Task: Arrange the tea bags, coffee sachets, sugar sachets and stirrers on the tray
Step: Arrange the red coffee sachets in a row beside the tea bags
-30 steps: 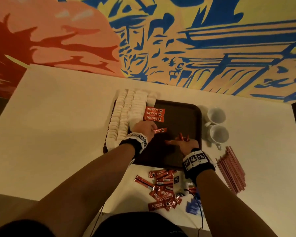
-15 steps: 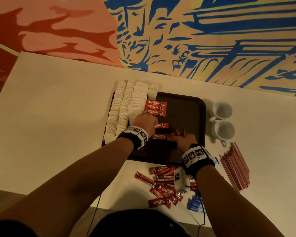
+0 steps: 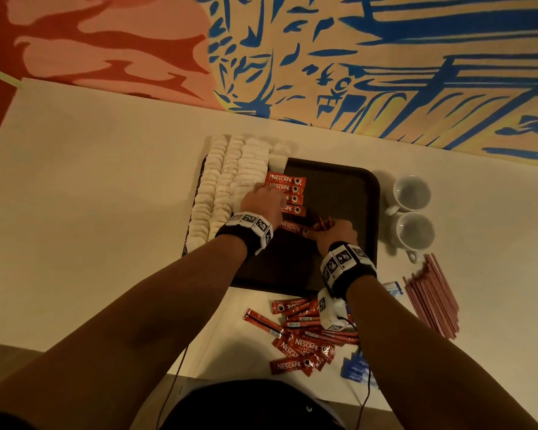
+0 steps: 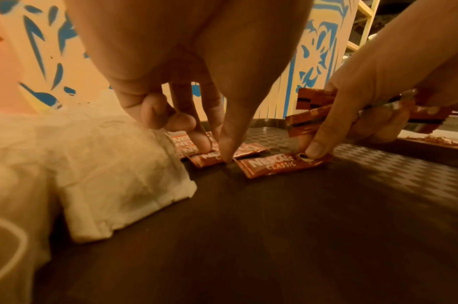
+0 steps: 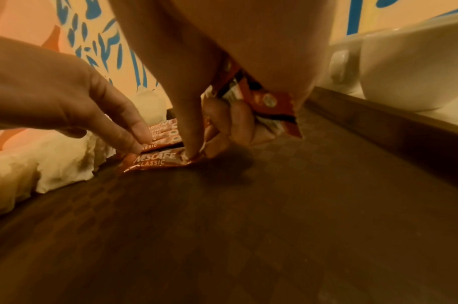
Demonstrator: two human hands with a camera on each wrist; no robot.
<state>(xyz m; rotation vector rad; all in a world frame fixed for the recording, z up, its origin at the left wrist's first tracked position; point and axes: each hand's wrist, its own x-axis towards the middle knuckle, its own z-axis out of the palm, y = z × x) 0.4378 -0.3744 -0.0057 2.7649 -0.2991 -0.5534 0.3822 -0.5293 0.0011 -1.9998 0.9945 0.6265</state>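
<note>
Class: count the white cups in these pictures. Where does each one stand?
2. Both stand on the table just right of the tray: the far cup and the near cup side by side, apparently touching. No others show.

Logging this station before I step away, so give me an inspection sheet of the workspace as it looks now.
Surface: pale table, dark tray on it.
Job's things: tea bags in rows along the tray's left; coffee sachets in a column beside them; more coffee sachets loose in front of the tray; stirrers and blue sachets off the tray.
Clutter: two white cups right of the tray.
Hands: left hand fingertips press a sachet; right hand holds a bundle of sachets, thumb on the newest one.
Cables: thin wires at the near edge.
Surroundings: painted mural wall.
</note>
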